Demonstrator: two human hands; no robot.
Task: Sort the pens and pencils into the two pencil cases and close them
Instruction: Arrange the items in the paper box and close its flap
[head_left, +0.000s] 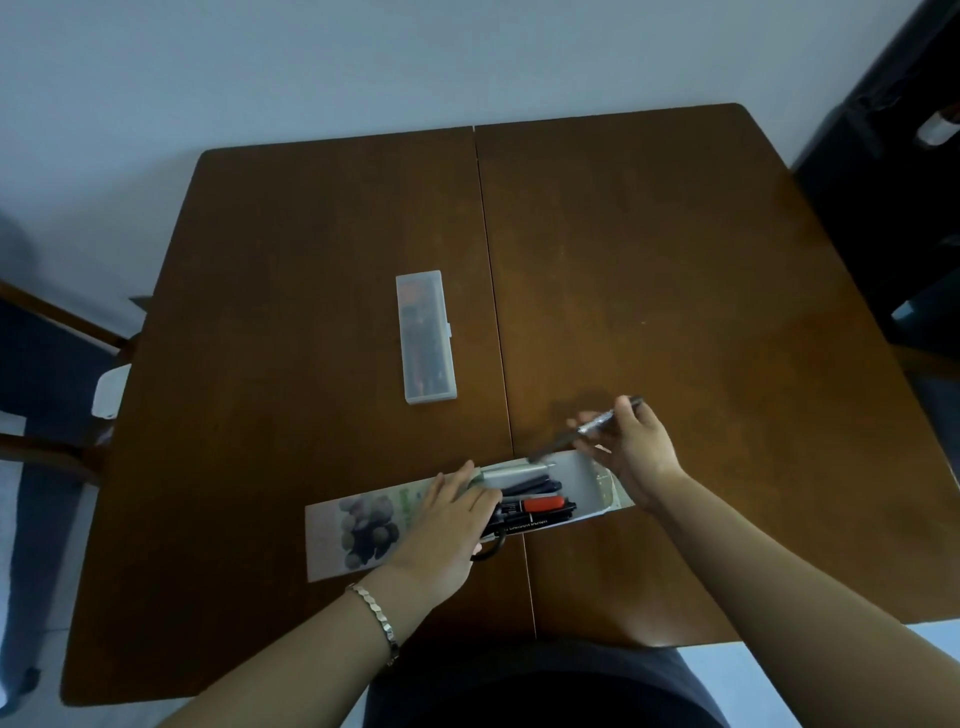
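A clear plastic pencil case (426, 338) lies closed near the table's middle with dark and orange pencils inside. Close to me a printed white pencil case (358, 530) lies open; several pens (535, 501), one with a red cap, fill its tray. My left hand (441, 530) rests flat on this case, fingers straight over the lid and the pens' left ends. My right hand (631, 452) pinches a dark pen with a silver barrel (582, 434), tilted with its tip down over the open tray.
The brown wooden table (675, 270) has a seam down its middle. A wooden chair (62, 332) stands at the left edge, a dark piece of furniture (893, 208) at the right. A white wall lies beyond the far edge.
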